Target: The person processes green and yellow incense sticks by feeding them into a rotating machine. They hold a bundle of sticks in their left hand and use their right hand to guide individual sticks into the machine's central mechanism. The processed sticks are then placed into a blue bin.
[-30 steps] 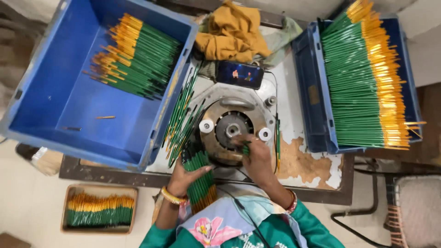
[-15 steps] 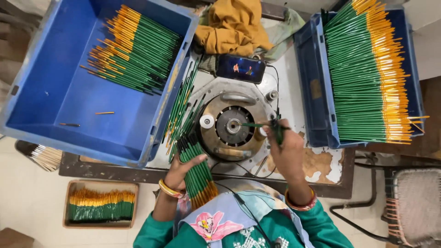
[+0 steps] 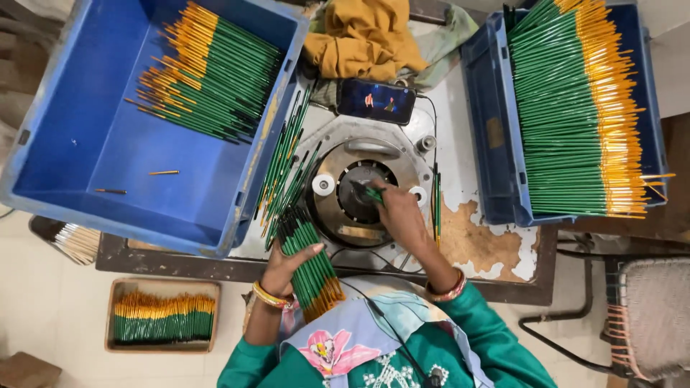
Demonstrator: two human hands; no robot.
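Fingers of the right hand (image 3: 399,215) pinch one thin green stick (image 3: 372,193) at the dark hub of the round grey metal machine (image 3: 365,188), so a slip could catch fingertips there; the left hand (image 3: 287,262) clasps a loose bundle of green yellow-tipped sticks (image 3: 310,262) that could splay off the table edge

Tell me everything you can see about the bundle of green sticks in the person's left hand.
The bundle of green sticks is a thick sheaf of thin, pencil-like rods, green along most of their length with yellow-orange ends pointing toward the person's body. It lies slightly slanted over the near edge of the worktable, just left of the round metal machine. The left hand grips it from the left side, fingers wrapped over the top. Its dark tips point toward loose sticks lying beside the machine.
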